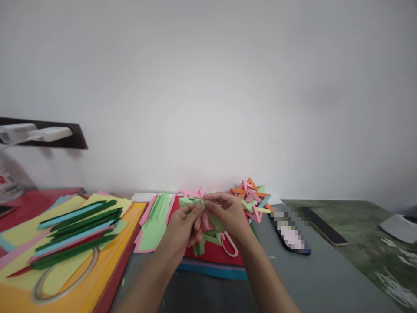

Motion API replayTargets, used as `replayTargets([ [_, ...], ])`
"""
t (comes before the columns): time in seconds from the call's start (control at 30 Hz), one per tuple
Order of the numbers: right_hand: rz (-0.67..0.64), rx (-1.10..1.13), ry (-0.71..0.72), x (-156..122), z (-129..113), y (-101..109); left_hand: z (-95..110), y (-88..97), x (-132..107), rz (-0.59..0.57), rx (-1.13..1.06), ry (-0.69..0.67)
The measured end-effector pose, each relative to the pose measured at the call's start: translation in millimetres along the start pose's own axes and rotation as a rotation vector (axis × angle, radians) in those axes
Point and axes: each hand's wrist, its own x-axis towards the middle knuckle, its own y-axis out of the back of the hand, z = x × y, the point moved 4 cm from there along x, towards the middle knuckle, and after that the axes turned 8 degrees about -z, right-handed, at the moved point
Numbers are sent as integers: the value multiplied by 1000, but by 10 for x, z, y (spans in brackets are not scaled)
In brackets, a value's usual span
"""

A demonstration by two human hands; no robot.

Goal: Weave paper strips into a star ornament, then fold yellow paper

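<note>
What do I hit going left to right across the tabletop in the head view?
Dark green strips, light green strips, left hand, right hand (the fingers of both pinch a folded green paper piece), woven paper star, blurred dark device, slim black phone, white object.

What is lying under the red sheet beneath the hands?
A blue sheet pokes out along the near edge of the red sheet. How far it runs underneath is covered.
</note>
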Motion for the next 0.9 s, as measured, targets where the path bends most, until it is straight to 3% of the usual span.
replayTargets([
  [0.4, 17, -120, 93, -39, -75, -39, 18, 17, 3, 18, -34, 17],
  [0.67, 80, -79, 43, -20, -19, -64, 7, 22, -3, 3, 1, 28],
  [0.9, 57, -52, -5, -15, -11, -54, -16, 36, 18, -11, -41, 19],
])
